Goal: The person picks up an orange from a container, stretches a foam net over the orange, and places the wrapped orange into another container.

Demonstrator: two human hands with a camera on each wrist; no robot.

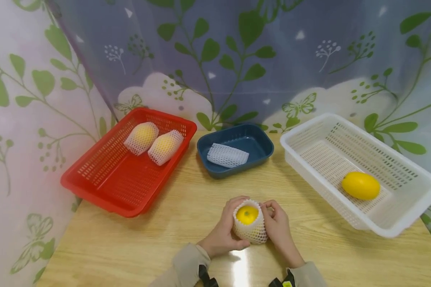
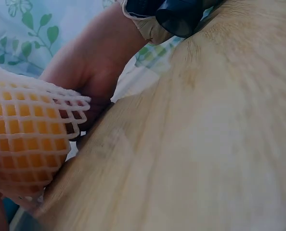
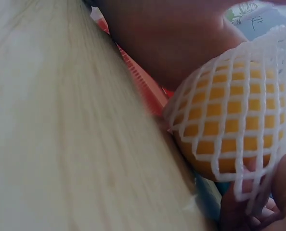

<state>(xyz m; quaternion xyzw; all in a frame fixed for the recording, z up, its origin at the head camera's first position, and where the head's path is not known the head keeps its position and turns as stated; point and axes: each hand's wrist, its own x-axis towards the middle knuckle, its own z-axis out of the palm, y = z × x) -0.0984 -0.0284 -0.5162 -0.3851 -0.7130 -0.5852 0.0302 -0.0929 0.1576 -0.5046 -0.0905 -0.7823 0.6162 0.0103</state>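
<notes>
A yellow, mango-like fruit (image 1: 247, 215) stands on the table, wrapped in a white foam net (image 1: 254, 234), its top showing through the net's round opening. From the left, my left hand (image 1: 220, 235) grips the wrapped fruit, fingers behind and thumb low in front. My right hand (image 1: 279, 228) is on the other side, pinching the net's edge; in the right wrist view its fingers (image 3: 283, 185) hold strands of the mesh. The left wrist view shows the net (image 2: 32, 127) stretched over the fruit, its loose rim standing off toward the right hand (image 2: 92, 72).
A red basket (image 1: 107, 199) at the left holds two net-wrapped yellow fruits (image 1: 141, 137). Behind the hands, a dark blue tray (image 1: 233, 171) contains flattened white foam netting (image 1: 227, 155). At the right, a white basket (image 1: 316, 175) holds one bare yellow fruit (image 1: 360, 185). Patterned cloth hangs behind.
</notes>
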